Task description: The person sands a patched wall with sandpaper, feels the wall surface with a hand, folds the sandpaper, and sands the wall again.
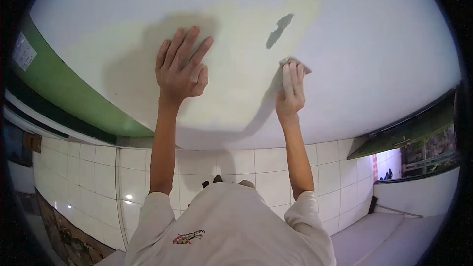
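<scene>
My left hand (182, 66) is open with fingers spread, palm toward the pale wall (231, 88), and casts a shadow there. Nothing shows in it. Pressed to the wall under the bent fingers of my right hand (291, 88) is a small greyish-brown piece of sandpaper (306, 67); the fingers hide most of it. Just above that hand is an irregular dark grey patch (279, 31) on the wall. A yellowish area of wall surrounds the patch and reaches across toward my left hand. Pale dust whitens the right fingers.
A green door frame (84, 81) with a paper label (24, 51) borders the wall at left. White floor tiles (236, 161) run along its foot. At right, a green-framed opening (409, 140) shows plants and a railing outside. My feet stand close to the wall.
</scene>
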{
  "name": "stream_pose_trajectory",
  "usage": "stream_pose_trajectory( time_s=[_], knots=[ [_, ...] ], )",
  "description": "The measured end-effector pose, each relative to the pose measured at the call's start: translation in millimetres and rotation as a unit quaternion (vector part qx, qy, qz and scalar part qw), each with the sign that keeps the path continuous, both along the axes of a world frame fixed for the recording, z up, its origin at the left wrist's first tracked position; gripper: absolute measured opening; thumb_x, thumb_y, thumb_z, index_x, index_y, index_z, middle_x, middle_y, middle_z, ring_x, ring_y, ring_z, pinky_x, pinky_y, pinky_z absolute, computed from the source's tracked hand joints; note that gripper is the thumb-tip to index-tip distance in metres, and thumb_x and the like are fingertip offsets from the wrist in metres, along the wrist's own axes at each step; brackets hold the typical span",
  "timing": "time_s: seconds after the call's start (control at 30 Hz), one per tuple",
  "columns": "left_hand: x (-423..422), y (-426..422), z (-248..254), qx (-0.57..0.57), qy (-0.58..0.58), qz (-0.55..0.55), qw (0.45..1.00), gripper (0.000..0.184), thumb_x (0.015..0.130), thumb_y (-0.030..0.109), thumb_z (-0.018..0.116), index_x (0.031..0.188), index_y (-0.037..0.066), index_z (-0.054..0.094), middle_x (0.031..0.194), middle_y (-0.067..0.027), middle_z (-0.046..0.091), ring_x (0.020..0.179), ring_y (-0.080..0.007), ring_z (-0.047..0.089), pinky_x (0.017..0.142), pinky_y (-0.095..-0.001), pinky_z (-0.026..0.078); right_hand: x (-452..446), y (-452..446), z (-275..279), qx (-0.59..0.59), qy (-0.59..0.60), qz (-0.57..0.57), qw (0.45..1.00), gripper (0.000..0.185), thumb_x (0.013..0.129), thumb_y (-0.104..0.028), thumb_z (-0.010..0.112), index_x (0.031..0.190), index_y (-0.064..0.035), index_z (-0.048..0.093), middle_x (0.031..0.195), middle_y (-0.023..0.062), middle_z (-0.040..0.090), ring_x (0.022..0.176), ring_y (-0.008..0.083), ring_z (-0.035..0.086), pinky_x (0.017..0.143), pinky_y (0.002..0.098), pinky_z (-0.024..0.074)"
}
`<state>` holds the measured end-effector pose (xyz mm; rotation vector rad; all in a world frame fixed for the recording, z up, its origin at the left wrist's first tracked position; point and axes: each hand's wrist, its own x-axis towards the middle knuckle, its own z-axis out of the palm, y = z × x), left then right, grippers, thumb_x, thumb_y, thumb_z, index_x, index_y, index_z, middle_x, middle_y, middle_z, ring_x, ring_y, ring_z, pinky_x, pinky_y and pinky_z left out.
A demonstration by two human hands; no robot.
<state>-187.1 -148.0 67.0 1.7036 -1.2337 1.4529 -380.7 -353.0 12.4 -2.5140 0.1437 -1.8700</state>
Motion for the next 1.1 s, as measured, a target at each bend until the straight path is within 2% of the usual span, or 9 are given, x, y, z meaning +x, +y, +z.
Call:
stream_pose_trajectory(
  time_s=[0.27,0.4,0.47,0.57,0.8,0.93,0.97,1.03,1.1],
  knots=[
    [5,3,-3,-0.01,-0.003,0.002,1.0,0.044,0.09,0.034,0.038,0.121,0.026,0.068,0.134,-0.0016,0.06,0.127,-0.0222,0.052,0.112,-0.0387,0.03,26,14,158,-0.051,-0.101,-0.016,0.993,0.065,0.07,0.023,0.045,0.126,-0.0057,0.062,0.131,0.0119,0.06,0.129,0.0334,0.05,0.11,0.0472,0.0405],
    [5,-1,-3,-0.022,-0.018,-0.007,1.0,0.044,0.091,0.034,0.036,0.121,0.026,0.068,0.134,-0.0026,0.06,0.129,-0.0228,0.051,0.114,-0.0385,0.027,25,15,180,-0.048,-0.114,-0.003,0.992,0.074,0.064,0.024,0.04,0.128,-0.0061,0.061,0.132,0.0116,0.06,0.129,0.0333,0.049,0.109,0.045,0.0409],
    [2,-12,-6,-0.031,-0.013,-0.018,0.999,0.045,0.092,0.035,0.035,0.121,0.025,0.068,0.135,-0.0034,0.059,0.13,-0.0235,0.05,0.115,-0.0385,0.026,17,4,171,-0.041,-0.103,-0.007,0.994,0.077,0.061,0.025,0.038,0.127,-0.005,0.061,0.132,0.0114,0.06,0.129,0.0329,0.05,0.107,0.0423,0.0428],
    [1,-10,-7,-0.054,-0.005,-0.034,0.998,0.047,0.093,0.036,0.035,0.121,0.021,0.068,0.136,-0.005,0.058,0.132,-0.0249,0.047,0.116,-0.0398,0.022,13,10,147,-0.034,-0.061,0.002,0.998,0.078,0.059,0.025,0.038,0.129,-0.0017,0.059,0.133,0.0163,0.058,0.13,0.0366,0.048,0.108,0.049,0.0404],
    [-11,-25,-20,-0.109,0.026,-0.011,0.994,0.05,0.094,0.037,0.034,0.125,0.013,0.064,0.136,-0.0118,0.057,0.136,-0.031,0.042,0.117,-0.047,0.017,-7,13,11,0.053,0.055,0.063,0.995,0.074,0.057,0.019,0.046,0.127,0.0027,0.059,0.133,0.0194,0.056,0.131,0.0413,0.045,0.109,0.0567,0.0352],
    [-10,-25,-21,-0.11,0.008,-0.006,0.994,0.05,0.093,0.035,0.035,0.127,0.013,0.063,0.137,-0.0131,0.055,0.137,-0.0322,0.041,0.117,-0.0473,0.017,-23,-1,-96,0.063,0.096,0.069,0.991,0.068,0.06,0.018,0.047,0.124,0.0023,0.061,0.129,0.0181,0.059,0.127,0.0409,0.05,0.107,0.058,0.0357],
    [-8,-26,-22,-0.109,0.008,-0.004,0.994,0.049,0.092,0.035,0.035,0.127,0.013,0.063,0.138,-0.0128,0.055,0.137,-0.0323,0.041,0.117,-0.0474,0.017,-23,-8,-107,0.058,0.093,0.072,0.991,0.068,0.06,0.018,0.047,0.124,0.0023,0.061,0.129,0.0181,0.059,0.127,0.0409,0.05,0.107,0.058,0.0357],
    [-7,-24,-25,-0.115,0.006,0.003,0.993,0.049,0.092,0.034,0.036,0.127,0.013,0.063,0.138,-0.0126,0.055,0.137,-0.0323,0.041,0.117,-0.0475,0.017,-22,-19,-115,0.016,0.084,0.076,0.993,0.052,0.075,0.004,0.062,0.126,-0.0054,0.063,0.136,0.0112,0.055,0.127,0.0326,0.05,0.102,0.0494,0.0425],
    [-7,-23,-26,-0.095,0.019,0.005,0.995,0.049,0.091,0.034,0.036,0.127,0.014,0.063,0.138,-0.0122,0.055,0.136,-0.0319,0.042,0.117,-0.0475,0.018,-20,-21,-119,0.009,0.073,0.071,0.995,0.052,0.07,0.007,0.057,0.121,-0.0017,0.064,0.13,0.0143,0.059,0.125,0.0363,0.052,0.104,0.0537,0.04]
  ],
)
